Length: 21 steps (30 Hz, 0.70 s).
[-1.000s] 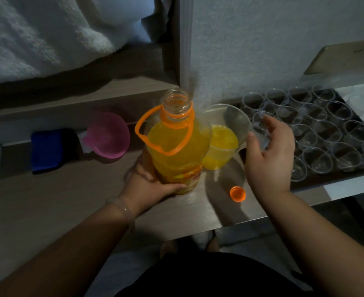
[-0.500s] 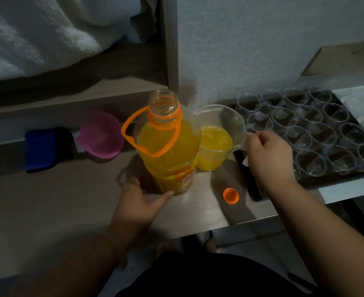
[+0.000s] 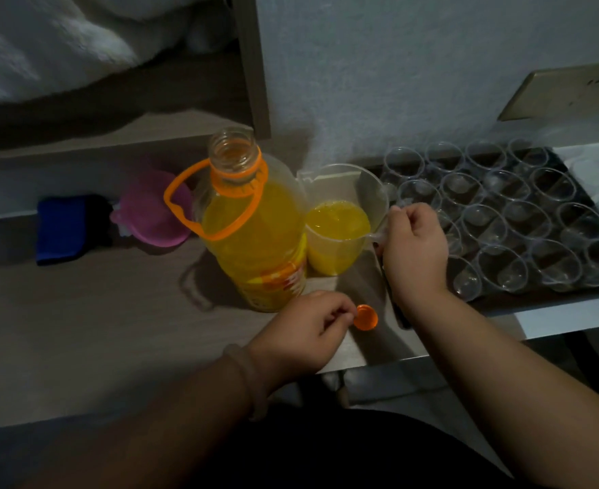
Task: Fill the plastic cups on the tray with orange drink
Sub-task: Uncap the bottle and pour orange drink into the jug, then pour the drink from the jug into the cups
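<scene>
A big uncapped bottle of orange drink (image 3: 255, 234) with an orange carry loop stands on the wooden tabletop. Right of it sits a clear plastic jug (image 3: 340, 220) about half full of orange drink. My right hand (image 3: 414, 248) grips the jug's handle. My left hand (image 3: 301, 330) is in front of the bottle, its fingertips pinching the left edge of the orange bottle cap (image 3: 365, 317), which lies on the table. Several empty clear plastic cups (image 3: 524, 224) stand in rows on a dark tray (image 3: 573, 167) at the right.
A pink funnel (image 3: 153, 213) and a blue cloth (image 3: 68, 231) lie at the back left. The wall rises directly behind the jug and tray. A white surface (image 3: 573, 312) runs under the tray, with the table's front edge close to my body.
My left hand let go of the bottle and moved right to the orange cap. My right hand closed round the jug's handle.
</scene>
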### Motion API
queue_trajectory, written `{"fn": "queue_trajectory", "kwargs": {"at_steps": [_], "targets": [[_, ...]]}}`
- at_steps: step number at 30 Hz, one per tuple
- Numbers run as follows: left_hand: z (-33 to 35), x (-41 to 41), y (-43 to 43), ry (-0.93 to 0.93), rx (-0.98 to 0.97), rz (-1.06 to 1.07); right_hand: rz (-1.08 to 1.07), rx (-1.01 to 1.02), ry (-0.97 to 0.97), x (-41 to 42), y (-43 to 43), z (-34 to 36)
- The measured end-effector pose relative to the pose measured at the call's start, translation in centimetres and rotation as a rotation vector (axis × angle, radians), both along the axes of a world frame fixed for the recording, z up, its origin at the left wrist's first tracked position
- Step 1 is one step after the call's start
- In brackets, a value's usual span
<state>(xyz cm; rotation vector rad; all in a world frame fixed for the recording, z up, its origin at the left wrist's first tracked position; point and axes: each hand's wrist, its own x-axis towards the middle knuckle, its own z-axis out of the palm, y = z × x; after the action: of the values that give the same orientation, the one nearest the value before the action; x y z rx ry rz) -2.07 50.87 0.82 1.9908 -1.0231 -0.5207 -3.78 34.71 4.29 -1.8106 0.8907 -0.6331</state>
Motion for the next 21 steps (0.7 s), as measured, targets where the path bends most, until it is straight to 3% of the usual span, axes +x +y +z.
{"fn": "queue_trajectory", "kwargs": {"at_steps": [12,21], "targets": [[2.0,0.1,0.6,-0.023,-0.107,0.015,-0.129,0.027,-0.174,1.0,-0.1,1.3],[3.3,0.9,-1.2,-0.067,-0.144,-0.105,-0.234,0.060,-0.297,0.9,-1.8,5.4]]}}
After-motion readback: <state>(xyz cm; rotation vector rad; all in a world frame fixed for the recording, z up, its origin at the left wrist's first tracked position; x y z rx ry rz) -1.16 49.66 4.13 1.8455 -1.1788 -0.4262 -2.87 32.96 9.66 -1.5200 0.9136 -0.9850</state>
